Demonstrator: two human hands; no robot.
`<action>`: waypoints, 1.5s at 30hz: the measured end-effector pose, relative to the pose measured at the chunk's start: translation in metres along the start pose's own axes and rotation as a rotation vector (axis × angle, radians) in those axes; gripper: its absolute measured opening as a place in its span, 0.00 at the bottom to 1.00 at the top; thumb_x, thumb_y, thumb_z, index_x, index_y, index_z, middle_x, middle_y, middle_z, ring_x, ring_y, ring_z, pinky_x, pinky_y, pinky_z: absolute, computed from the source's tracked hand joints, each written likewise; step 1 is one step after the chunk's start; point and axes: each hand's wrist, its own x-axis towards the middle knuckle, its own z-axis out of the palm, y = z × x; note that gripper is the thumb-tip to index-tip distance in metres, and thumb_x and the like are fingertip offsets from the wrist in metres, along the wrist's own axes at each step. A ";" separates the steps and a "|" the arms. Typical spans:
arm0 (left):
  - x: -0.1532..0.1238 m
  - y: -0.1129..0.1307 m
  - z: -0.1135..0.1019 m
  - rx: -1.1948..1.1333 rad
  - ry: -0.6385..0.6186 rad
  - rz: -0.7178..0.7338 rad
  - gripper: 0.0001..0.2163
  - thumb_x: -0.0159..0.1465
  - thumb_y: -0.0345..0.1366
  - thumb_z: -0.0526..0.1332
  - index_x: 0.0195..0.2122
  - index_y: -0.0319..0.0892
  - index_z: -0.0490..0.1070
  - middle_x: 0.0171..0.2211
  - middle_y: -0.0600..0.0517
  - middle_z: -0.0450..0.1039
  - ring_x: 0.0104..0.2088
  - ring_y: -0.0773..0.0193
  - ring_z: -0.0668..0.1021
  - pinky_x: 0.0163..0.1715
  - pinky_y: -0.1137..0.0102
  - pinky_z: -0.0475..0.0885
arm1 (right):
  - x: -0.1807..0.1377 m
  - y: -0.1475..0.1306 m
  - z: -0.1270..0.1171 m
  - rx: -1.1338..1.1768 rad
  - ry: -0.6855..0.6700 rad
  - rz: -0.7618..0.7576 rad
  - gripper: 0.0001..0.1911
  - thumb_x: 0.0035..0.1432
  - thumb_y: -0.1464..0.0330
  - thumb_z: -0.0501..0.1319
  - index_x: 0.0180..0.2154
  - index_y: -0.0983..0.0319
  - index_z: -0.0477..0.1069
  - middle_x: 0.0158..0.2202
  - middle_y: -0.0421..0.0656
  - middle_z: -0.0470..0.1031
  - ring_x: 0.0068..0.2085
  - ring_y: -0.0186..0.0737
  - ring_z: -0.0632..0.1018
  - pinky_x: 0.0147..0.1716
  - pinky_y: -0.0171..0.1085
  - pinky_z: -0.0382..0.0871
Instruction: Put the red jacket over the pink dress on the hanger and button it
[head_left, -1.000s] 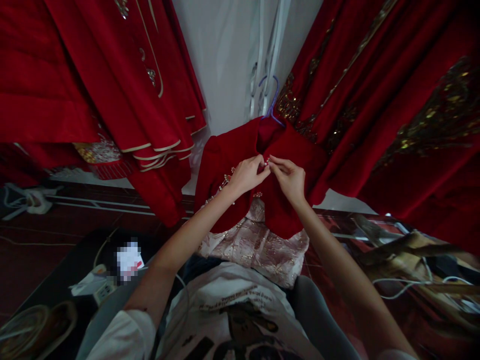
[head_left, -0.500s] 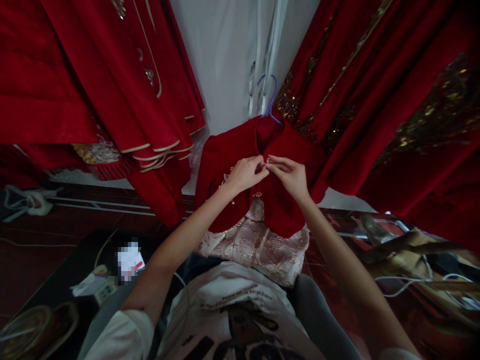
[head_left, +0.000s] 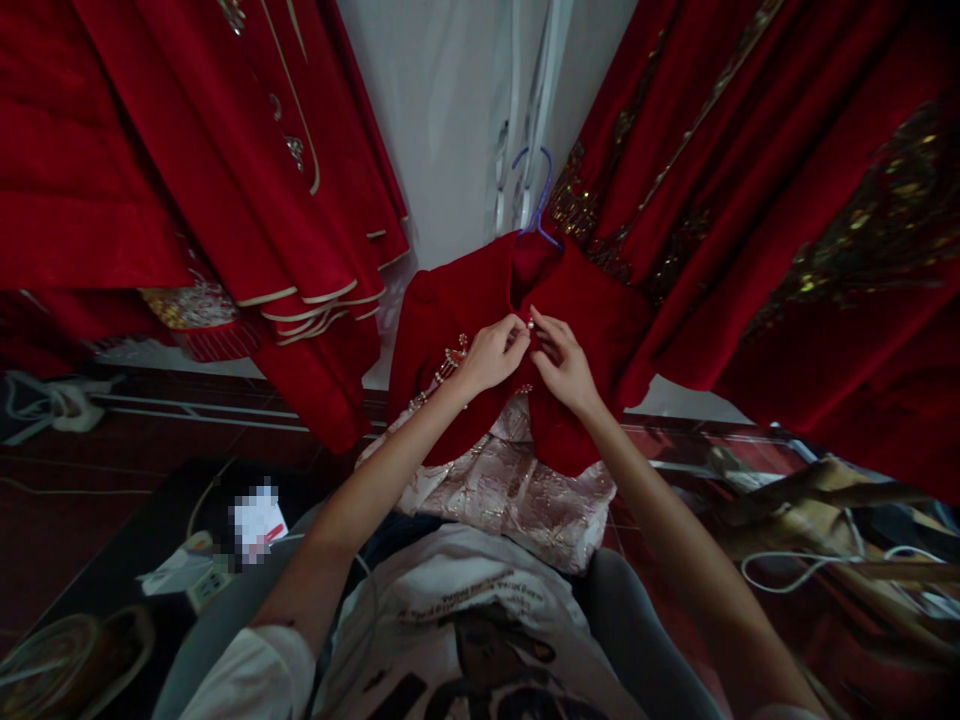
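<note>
A short red jacket [head_left: 465, 290] with pearl-like trim hangs on a purple hanger [head_left: 544, 195] in front of me, its lower part near my lap. My left hand [head_left: 495, 352] is closed at the jacket's front edge, thumb and forefinger pinching the red cloth. A small pearl-like button [head_left: 531, 323] shows between my two hands. My right hand [head_left: 564, 365] lies on the other front panel, forefinger beside the button and thumb apart below; its other fingers are bent and partly hidden. Pale pink brocade cloth [head_left: 517, 490] spreads beneath the jacket.
Red garments [head_left: 300, 200] hang at left, and red garments with gold decoration [head_left: 720, 200] hang at right. On a dark surface at lower left are a power strip [head_left: 208, 585] and a lidded cup [head_left: 52, 650]. A white cable [head_left: 780, 570] loops among clutter at right.
My right thumb has dropped away from the forefinger, and that hand has shifted slightly left and down. More of the button shows. My left hand stays at the jacket's edge.
</note>
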 end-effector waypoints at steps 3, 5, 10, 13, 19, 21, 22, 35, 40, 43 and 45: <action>-0.007 -0.005 0.011 -0.231 0.000 -0.130 0.09 0.69 0.35 0.48 0.39 0.43 0.67 0.32 0.54 0.75 0.29 0.69 0.78 0.34 0.73 0.73 | -0.021 -0.003 0.009 -0.202 -0.103 -0.111 0.48 0.50 0.71 0.62 0.69 0.53 0.44 0.70 0.45 0.48 0.68 0.51 0.55 0.64 0.54 0.56; -0.012 -0.009 0.017 -0.345 0.002 -0.179 0.10 0.70 0.38 0.47 0.41 0.44 0.67 0.31 0.55 0.74 0.27 0.70 0.78 0.32 0.75 0.74 | -0.035 -0.001 0.012 -0.309 -0.127 -0.113 0.50 0.50 0.74 0.60 0.70 0.53 0.39 0.71 0.45 0.41 0.69 0.52 0.52 0.64 0.56 0.55; -0.031 -0.016 0.009 -0.307 0.056 -0.194 0.10 0.69 0.36 0.50 0.44 0.43 0.69 0.33 0.54 0.75 0.24 0.73 0.76 0.28 0.76 0.73 | -0.056 0.013 -0.008 -0.343 -0.029 0.016 0.42 0.52 0.77 0.53 0.68 0.57 0.46 0.62 0.49 0.64 0.59 0.45 0.70 0.55 0.48 0.69; -0.047 -0.025 -0.010 -0.130 0.173 -0.215 0.07 0.65 0.33 0.54 0.40 0.43 0.71 0.32 0.53 0.76 0.26 0.72 0.76 0.28 0.77 0.71 | -0.059 0.015 -0.040 -0.451 0.077 0.138 0.32 0.52 0.73 0.57 0.60 0.60 0.61 0.44 0.48 0.76 0.42 0.44 0.78 0.42 0.44 0.74; -0.068 -0.049 -0.024 0.042 0.396 -0.268 0.11 0.58 0.33 0.63 0.41 0.42 0.66 0.37 0.51 0.72 0.30 0.71 0.74 0.29 0.76 0.72 | -0.042 -0.017 -0.090 -0.510 0.111 0.196 0.07 0.49 0.69 0.63 0.34 0.60 0.74 0.27 0.40 0.75 0.29 0.38 0.76 0.34 0.37 0.71; -0.068 -0.052 -0.020 0.006 0.380 -0.269 0.14 0.58 0.35 0.64 0.43 0.42 0.63 0.37 0.51 0.71 0.33 0.69 0.75 0.32 0.74 0.73 | -0.035 -0.031 -0.092 -0.340 0.105 0.233 0.05 0.48 0.68 0.63 0.32 0.60 0.73 0.27 0.40 0.76 0.28 0.37 0.76 0.30 0.36 0.70; -0.067 -0.052 -0.018 0.000 0.381 -0.264 0.14 0.59 0.35 0.64 0.43 0.43 0.62 0.36 0.51 0.71 0.34 0.68 0.75 0.33 0.74 0.74 | -0.032 -0.038 -0.091 -0.235 0.094 0.245 0.05 0.49 0.68 0.64 0.31 0.59 0.72 0.27 0.41 0.76 0.28 0.37 0.76 0.29 0.36 0.70; -0.064 -0.049 -0.012 -0.061 0.448 -0.271 0.09 0.61 0.34 0.61 0.41 0.43 0.64 0.33 0.53 0.72 0.33 0.69 0.77 0.34 0.75 0.74 | -0.032 -0.035 0.045 -0.082 0.204 0.256 0.04 0.52 0.68 0.61 0.32 0.60 0.71 0.25 0.38 0.74 0.25 0.34 0.74 0.28 0.35 0.70; -0.060 -0.047 -0.011 -0.233 0.404 -0.306 0.07 0.62 0.39 0.61 0.36 0.41 0.70 0.34 0.50 0.76 0.35 0.67 0.79 0.37 0.72 0.76 | -0.019 -0.015 0.084 -0.038 0.292 0.177 0.09 0.56 0.69 0.58 0.39 0.60 0.72 0.34 0.43 0.76 0.31 0.35 0.75 0.33 0.35 0.73; -0.057 -0.054 -0.010 -0.386 0.420 -0.367 0.08 0.61 0.38 0.61 0.37 0.40 0.72 0.33 0.50 0.78 0.33 0.66 0.80 0.39 0.69 0.77 | -0.017 -0.011 0.093 0.022 0.210 0.174 0.14 0.59 0.67 0.57 0.46 0.60 0.71 0.40 0.45 0.76 0.37 0.37 0.77 0.38 0.37 0.75; -0.056 -0.059 -0.009 -0.461 0.426 -0.393 0.07 0.60 0.37 0.61 0.37 0.40 0.72 0.34 0.50 0.78 0.33 0.66 0.81 0.41 0.67 0.78 | -0.015 -0.008 0.095 0.082 0.182 0.202 0.14 0.62 0.64 0.55 0.47 0.59 0.71 0.41 0.45 0.77 0.39 0.37 0.78 0.39 0.37 0.75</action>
